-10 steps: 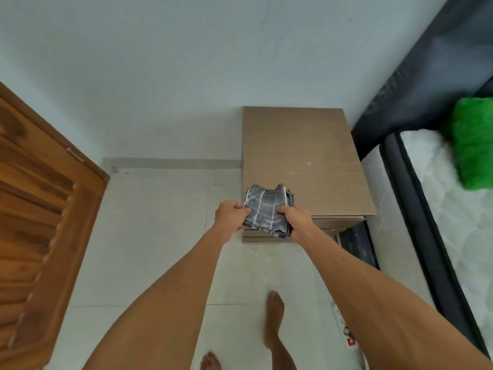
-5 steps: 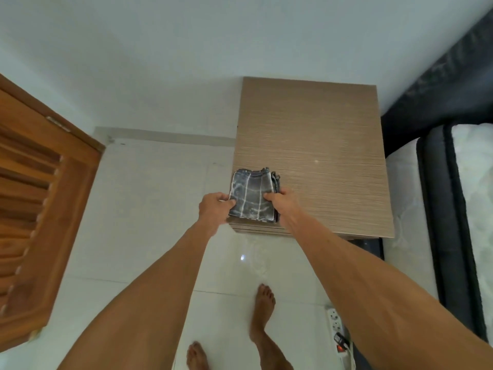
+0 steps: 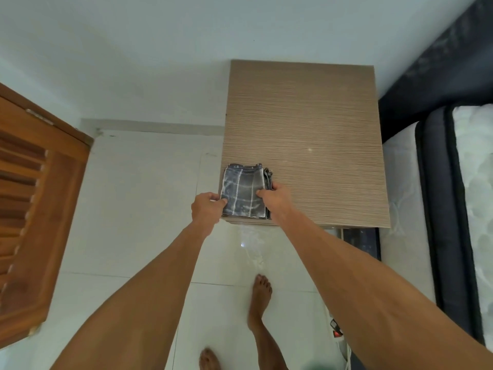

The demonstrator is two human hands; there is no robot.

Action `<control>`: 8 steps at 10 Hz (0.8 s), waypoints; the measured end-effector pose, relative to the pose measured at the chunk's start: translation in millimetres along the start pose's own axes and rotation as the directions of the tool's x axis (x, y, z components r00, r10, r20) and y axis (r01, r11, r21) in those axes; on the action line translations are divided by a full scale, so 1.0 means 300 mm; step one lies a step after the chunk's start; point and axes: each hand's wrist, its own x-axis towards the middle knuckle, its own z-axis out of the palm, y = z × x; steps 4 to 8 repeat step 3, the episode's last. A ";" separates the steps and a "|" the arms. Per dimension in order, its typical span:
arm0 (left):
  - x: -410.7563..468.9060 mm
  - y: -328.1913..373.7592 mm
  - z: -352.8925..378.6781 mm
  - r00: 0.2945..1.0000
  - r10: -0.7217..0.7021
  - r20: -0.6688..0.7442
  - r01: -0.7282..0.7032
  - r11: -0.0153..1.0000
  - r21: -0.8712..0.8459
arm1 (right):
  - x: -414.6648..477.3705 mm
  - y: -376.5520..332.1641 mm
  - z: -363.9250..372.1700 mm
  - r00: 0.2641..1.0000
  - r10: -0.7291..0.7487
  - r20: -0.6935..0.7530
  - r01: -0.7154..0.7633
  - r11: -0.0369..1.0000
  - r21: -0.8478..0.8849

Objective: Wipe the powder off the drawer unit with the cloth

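Since a second ago our view has closed in on the drawer unit (image 3: pixel 306 145), so its wood-grain top now fills the upper middle of the frame, and the green object that lay on the bed at the right edge is out of sight. Our folded grey cloth (image 3: pixel 244 192), which we held just off the front edge then, now lies flat on the near left corner of the top. Half a second ago it was already there; little has shifted since.

We pinch the cloth at both sides: our left hand (image 3: pixel 206 209) grips its lower left edge with fingers curled, and our right hand (image 3: pixel 274 198) closes on its right edge, thumb on top. A small pale speck (image 3: pixel 309 150) shows on the surface to the right of the cloth, and a faint whitish haze lies further right. Pale dust also lies on the floor tiles (image 3: pixel 250 249) below the front edge.

We can read no brand, label or writing anywhere. A mattress (image 3: pixel 474 182) runs down the right side, and a slatted wooden door (image 3: pixel 34 209) stands at the left.
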 end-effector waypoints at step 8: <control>-0.043 -0.082 -0.077 0.999 -0.014 0.029 0.016 0.997 -0.071 | -0.170 -0.025 -0.070 0.996 -0.074 -0.057 0.073 0.997 -0.020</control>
